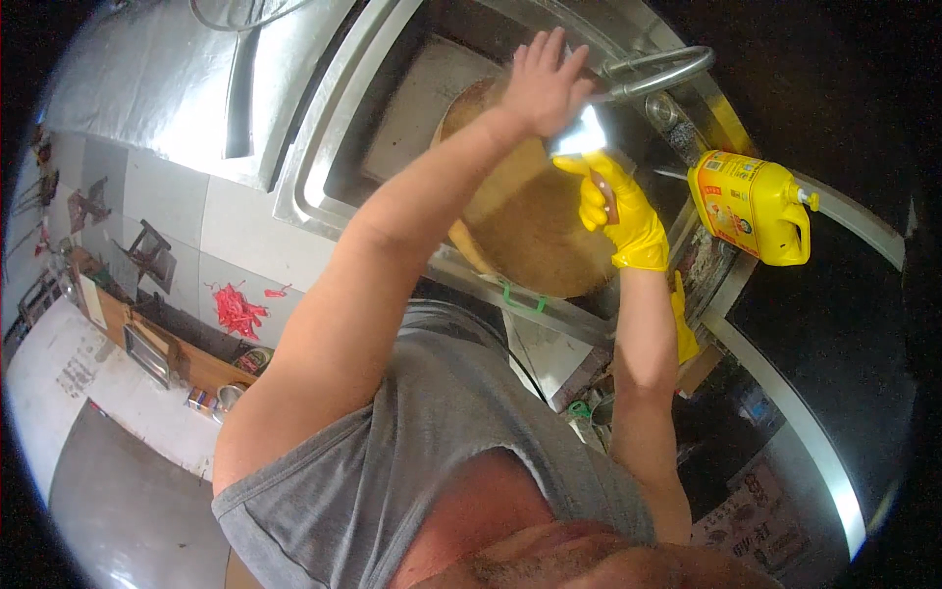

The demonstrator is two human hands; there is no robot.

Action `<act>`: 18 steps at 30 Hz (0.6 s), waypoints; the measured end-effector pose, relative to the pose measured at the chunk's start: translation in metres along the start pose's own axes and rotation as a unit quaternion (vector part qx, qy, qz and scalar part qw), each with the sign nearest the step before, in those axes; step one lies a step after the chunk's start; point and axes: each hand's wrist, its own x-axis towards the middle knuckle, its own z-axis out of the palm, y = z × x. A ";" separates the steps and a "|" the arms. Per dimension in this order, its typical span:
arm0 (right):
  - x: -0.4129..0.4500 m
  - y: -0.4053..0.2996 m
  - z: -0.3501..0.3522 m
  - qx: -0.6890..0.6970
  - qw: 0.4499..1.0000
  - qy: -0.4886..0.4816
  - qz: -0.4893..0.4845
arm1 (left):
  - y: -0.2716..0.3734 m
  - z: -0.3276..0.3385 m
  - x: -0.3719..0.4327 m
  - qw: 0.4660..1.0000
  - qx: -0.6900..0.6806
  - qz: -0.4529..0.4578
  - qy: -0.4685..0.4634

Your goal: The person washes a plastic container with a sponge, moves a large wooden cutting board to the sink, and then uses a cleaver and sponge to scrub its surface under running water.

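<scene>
My left hand [548,85] is bare, its fingers spread over the far part of a metal sink [305,184]. My right hand [625,213] wears a yellow rubber glove and grips the brown riveted handle [606,195] of a tool with a broad shiny metal blade [585,132]. The blade lies right beside the heel of my left hand; whether they touch is unclear. Below both hands a large round vessel [544,235] with a brown inside stands in the sink, partly hidden by my left forearm.
A curved metal faucet [670,70] reaches over the sink from the right. A yellow pump jug [751,206] stands right of my gloved hand, with another yellow glove [684,324] below it. A green handle [524,298] is at the near sink edge. Red strips [239,311] lie on the tiled floor.
</scene>
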 end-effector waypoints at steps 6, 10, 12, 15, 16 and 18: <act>0.003 0.000 -0.005 0.030 0.999 -0.030 -0.010 | 0.018 -0.001 -0.015 0.999 -0.046 0.014 0.019; 0.000 0.006 -0.017 0.060 0.997 -0.040 -0.031 | -0.011 -0.009 -0.042 0.989 0.014 0.127 -0.080; -0.001 0.007 -0.023 0.066 0.996 -0.048 -0.045 | -0.033 -0.013 -0.058 0.985 0.077 0.103 -0.113; 0.000 0.009 -0.028 0.064 0.994 -0.070 -0.055 | -0.039 -0.022 -0.070 0.999 -0.013 -0.015 -0.036; -0.002 0.010 -0.027 0.059 0.995 -0.055 -0.063 | -0.026 -0.032 -0.066 0.999 -0.015 -0.015 -0.039; -0.002 0.012 -0.027 0.054 0.995 -0.044 -0.068 | 0.008 -0.059 -0.051 0.846 -0.378 -0.304 -0.223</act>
